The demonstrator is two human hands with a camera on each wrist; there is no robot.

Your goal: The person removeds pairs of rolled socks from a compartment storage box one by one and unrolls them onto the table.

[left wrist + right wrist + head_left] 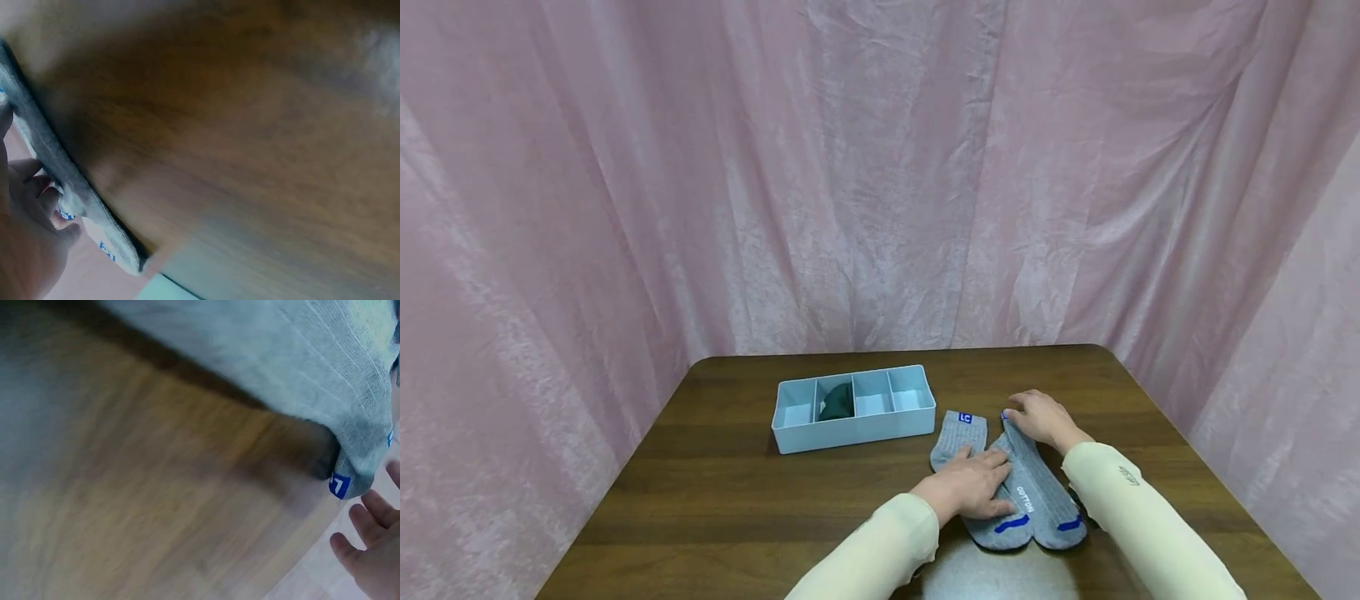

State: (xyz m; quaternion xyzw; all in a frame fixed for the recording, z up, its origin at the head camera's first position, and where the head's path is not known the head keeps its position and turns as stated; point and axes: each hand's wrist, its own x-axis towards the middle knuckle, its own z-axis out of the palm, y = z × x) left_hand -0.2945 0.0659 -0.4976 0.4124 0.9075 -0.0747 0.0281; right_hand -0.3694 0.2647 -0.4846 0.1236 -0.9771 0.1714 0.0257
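Observation:
Two grey ribbed socks with blue toe marks lie side by side on the table in the head view. My left hand (pixel 968 483) rests over the left sock (pixel 961 433), fingers spread, hiding its middle. Beside the cuff of the right sock (pixel 1045 496) is my right hand (pixel 1042 418), fingers extended. The right wrist view shows that sock's cuff (pixel 350 478) with a blue label, just off the loosely bent fingertips. In the left wrist view the sock fabric (pixel 69 178) runs along the edge of my left hand (pixel 31 231).
A light blue tray (pixel 857 432) divided into several compartments stands to the left of the socks. A dark green folded cloth item (pixel 837 403) sits in its second compartment from the left. The brown wooden table (pixel 737 500) ends before a pink curtain (pixel 880 208).

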